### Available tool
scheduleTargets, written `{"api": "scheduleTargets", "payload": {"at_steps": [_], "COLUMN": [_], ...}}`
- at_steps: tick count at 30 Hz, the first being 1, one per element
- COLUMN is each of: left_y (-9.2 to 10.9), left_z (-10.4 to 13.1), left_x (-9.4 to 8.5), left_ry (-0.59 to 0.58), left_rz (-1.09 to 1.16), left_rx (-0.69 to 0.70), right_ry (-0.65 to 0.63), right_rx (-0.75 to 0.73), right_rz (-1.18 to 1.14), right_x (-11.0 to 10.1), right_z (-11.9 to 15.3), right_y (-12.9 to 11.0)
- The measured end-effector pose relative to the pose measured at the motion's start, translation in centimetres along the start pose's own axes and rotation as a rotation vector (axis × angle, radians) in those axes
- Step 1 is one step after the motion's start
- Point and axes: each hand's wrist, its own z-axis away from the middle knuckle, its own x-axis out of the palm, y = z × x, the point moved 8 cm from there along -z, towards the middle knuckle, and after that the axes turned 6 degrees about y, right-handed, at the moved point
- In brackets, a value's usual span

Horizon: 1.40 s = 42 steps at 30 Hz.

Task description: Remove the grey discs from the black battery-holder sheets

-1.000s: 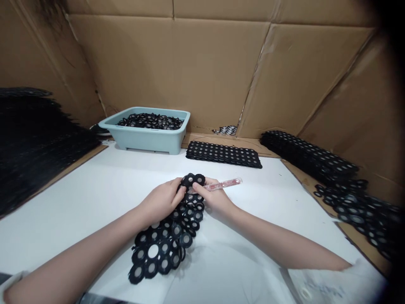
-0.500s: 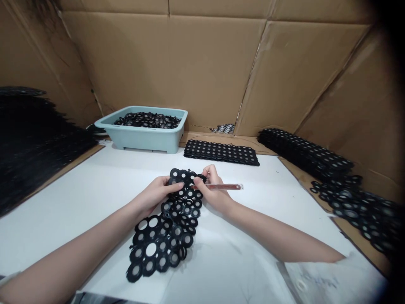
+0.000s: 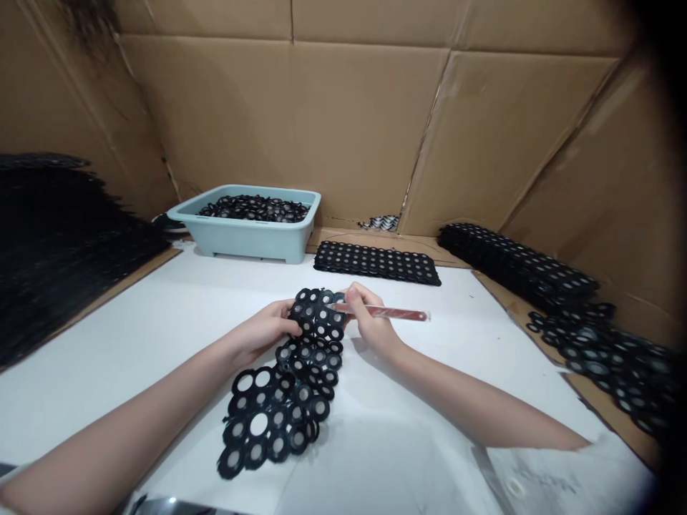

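Observation:
A sheet of joined black rings with pale round centres [image 3: 279, 422] runs from between my hands down toward me, its lower part lying on the white table. My left hand [image 3: 265, 329] is closed on the left edge of its upper end, thumb on top. In my right hand [image 3: 370, 315] is a slim tool with a flat reddish handle [image 3: 402, 313], pinched under the thumb. The handle points right, and its thin tip lies over a ring near the sheet's top. Some right fingers are hidden behind the sheet; whether they also grip it I cannot tell.
A light blue tub [image 3: 247, 239] full of black rings stands at the back left. Beside it lies a flat rectangular ring mat [image 3: 376, 262]. Stacked mats [image 3: 515, 261] and loose ring pieces [image 3: 601, 350] line the right edge. A tall dark stack [image 3: 59, 250] rises at left. Cardboard walls [image 3: 370, 129] enclose the table.
My right thumb has lifted off the sheet onto the tool, whose handle has shifted right. My left thumb has drawn back toward the sheet's left edge. The view has tilted slightly.

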Motion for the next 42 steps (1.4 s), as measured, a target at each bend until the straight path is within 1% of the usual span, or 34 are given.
{"api": "scheduleTargets", "payload": {"at_steps": [5,7,9,11,14,15,18,21,23,26,28,32,35,37,38,42], "left_y": [0.0,0.1,0.2,0.4,0.5,0.5,0.5,0.7,0.6,0.3,0.1,-0.3,-0.3,0.0,0.1,-0.4], "left_z": [-0.3,-0.2,-0.2,-0.1,-0.1,-0.1,-0.1,0.0,0.0,0.2,0.3,0.3,0.1,0.1,0.1,0.3], "left_x": [-0.2,-0.2,-0.1,-0.3,-1.0,-1.1,-0.6,-0.3,-0.3,-0.3,-0.3,0.2,0.0,-0.2,-0.2,0.4], "left_ry": [0.024,0.026,0.021,0.055,0.138,0.143,0.087,0.072,0.089,0.138,0.158,0.099,0.106,0.131,0.126,0.024], "left_rz": [0.018,0.023,0.007,-0.04,-0.131,-0.145,-0.134,-0.112,-0.099,-0.081,-0.058,0.044,0.084,0.066,0.053,-0.08], "left_rx": [0.023,0.034,0.048,0.068,0.087,0.088,0.105,0.134,0.135,0.104,0.075,0.025,0.009,0.016,0.016,-0.032], "right_ry": [-0.075,-0.107,-0.124,-0.098,0.007,0.04,0.111,0.098,0.066,0.047,0.06,0.097,0.115,0.133,0.139,0.113], "right_rx": [-0.139,-0.165,-0.151,-0.112,-0.055,-0.039,-0.006,-0.021,-0.036,-0.02,0.003,0.002,-0.034,-0.041,-0.038,-0.033], "right_rz": [0.085,0.178,0.251,0.261,0.236,0.228,0.167,0.086,0.102,0.154,0.145,0.09,0.088,0.098,0.1,0.092], "right_x": [0.6,0.9,1.1,0.9,0.0,-0.3,-0.9,-0.7,-0.4,0.1,0.2,0.1,-0.2,-0.5,-0.6,-0.3], "right_z": [0.5,0.6,0.6,0.4,-0.1,-0.3,-0.5,-0.4,-0.3,-0.2,-0.1,0.0,-0.1,-0.2,-0.2,-0.1], "right_y": [-1.5,-1.6,-1.1,-0.3,0.7,0.9,1.1,0.6,0.5,1.0,1.4,1.3,1.1,1.3,1.4,1.4]}}
